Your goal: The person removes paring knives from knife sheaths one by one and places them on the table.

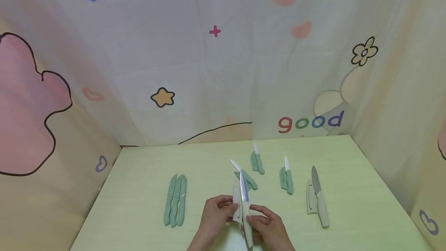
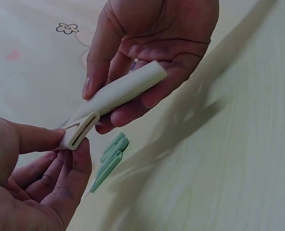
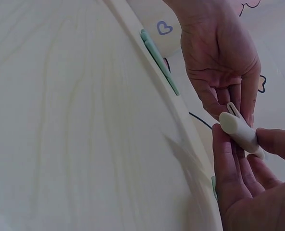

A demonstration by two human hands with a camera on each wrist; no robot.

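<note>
Near the table's front edge, my left hand [image 1: 215,215] pinches a cream blade sheath [image 1: 236,196] between thumb and fingers. The sheath's slotted end faces the camera in the left wrist view. Beside it, my right hand [image 1: 271,226] holds a cream-handled kitchen knife [image 1: 247,224] by the handle, its bare blade pointing away. Knife and sheath lie side by side, close together; the blade is outside the sheath. In the right wrist view the handle's butt [image 3: 230,123] faces the camera and hides part of the sheath.
Three green knives [image 1: 177,200] lie in a row on the left. Three small green paring knives [image 1: 249,180] with bare blades lie beyond and right of my hands, with green sheaths [image 1: 283,177] beside them. Another cream knife [image 1: 322,208] lies far right by its sheath [image 1: 311,198].
</note>
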